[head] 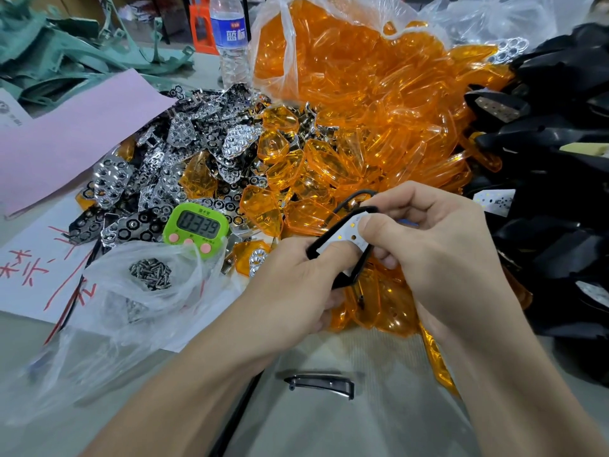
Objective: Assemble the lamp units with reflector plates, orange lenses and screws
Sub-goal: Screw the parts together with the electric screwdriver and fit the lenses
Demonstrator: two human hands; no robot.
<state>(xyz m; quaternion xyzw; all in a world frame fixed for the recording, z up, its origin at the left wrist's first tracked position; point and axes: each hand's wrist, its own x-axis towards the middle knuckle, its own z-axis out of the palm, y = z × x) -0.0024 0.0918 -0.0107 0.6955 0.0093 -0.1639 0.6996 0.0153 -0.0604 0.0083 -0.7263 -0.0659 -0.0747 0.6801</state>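
Note:
A black lamp housing with a white LED board (342, 240) inside sits between both hands, above the lens pile. My left hand (296, 288) grips the housing from below and the left, thumb on its rim. My right hand (425, 239) holds it from the right, thumb pressing on the white board. Orange lenses (356, 136) spill from a clear bag across the table's middle. Shiny reflector plates (171, 159) lie heaped to their left. Small screws (150, 275) fill a clear plastic bag at the lower left.
A green timer (196, 227) reads 03:39 beside the reflectors. Black lamp housings (560, 192) are piled at the right. A water bottle (230, 37) stands at the back. Pink paper (75, 133) and a white sheet with red writing lie left. A black part (319, 384) lies near me.

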